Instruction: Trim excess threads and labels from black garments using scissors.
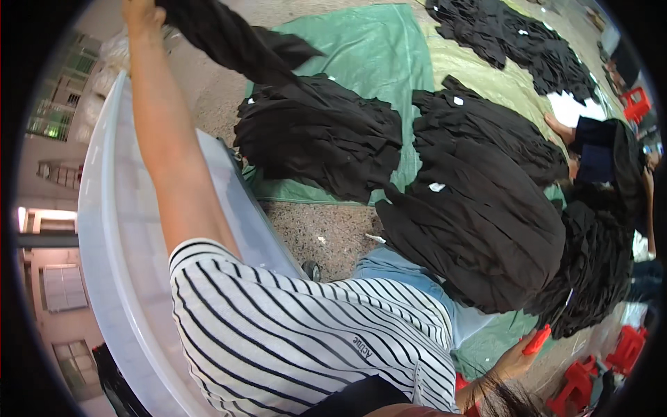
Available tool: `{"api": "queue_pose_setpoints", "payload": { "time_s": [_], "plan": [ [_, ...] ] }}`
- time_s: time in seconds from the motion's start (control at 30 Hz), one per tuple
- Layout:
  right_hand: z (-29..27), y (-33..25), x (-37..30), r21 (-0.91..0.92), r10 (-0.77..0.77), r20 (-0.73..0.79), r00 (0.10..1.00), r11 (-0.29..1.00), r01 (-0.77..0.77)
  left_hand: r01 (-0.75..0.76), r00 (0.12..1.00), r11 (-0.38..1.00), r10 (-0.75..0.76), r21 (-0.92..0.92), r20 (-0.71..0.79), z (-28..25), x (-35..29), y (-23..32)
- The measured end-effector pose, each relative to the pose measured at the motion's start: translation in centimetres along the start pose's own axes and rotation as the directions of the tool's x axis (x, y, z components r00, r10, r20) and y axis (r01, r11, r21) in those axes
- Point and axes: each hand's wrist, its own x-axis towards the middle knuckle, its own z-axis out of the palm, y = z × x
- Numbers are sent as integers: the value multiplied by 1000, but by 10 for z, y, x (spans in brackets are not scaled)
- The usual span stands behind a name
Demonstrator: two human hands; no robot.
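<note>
My left arm stretches up to the far left, and my left hand grips a black garment that trails to the right, its loose end blurred. The fingers are partly cut off by the picture's edge. Low at the right, my right hand is closed on a small red tool; its exact kind does not show. Across my lap lies a large heap of black garments with white labels. Beyond my knees is another black garment pile, just below the held garment.
A green sheet and a yellowish sheet cover the floor, with more black clothes at the far right. A big white plastic tub stands close on my left. Another person's foot and red stools are at right.
</note>
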Motion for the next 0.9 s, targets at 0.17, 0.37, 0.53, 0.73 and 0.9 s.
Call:
{"api": "queue_pose_setpoints", "payload": {
  "time_s": [0.17,0.37,0.53,0.73,0.9],
  "plan": [
    [11,28,5,108,-74,-16,997,991,75,107,977,993,-113,-45,-179,40,-48,-60],
    [23,-6,-1,48,15,49,999,999,-18,-287,678,725,-308,626,668,192,-221,-90],
    [7,-5,-17,29,152,82,985,987,-155,-320,559,947,182,8,809,348,-384,1],
    [41,43,-15,27,-31,-74,997,999,33,-401,351,878,409,-260,842,417,-449,45],
    [35,44,-3,324,386,241,891,833,-448,196,-205,884,461,-425,863,358,-431,95]
  ]
}}
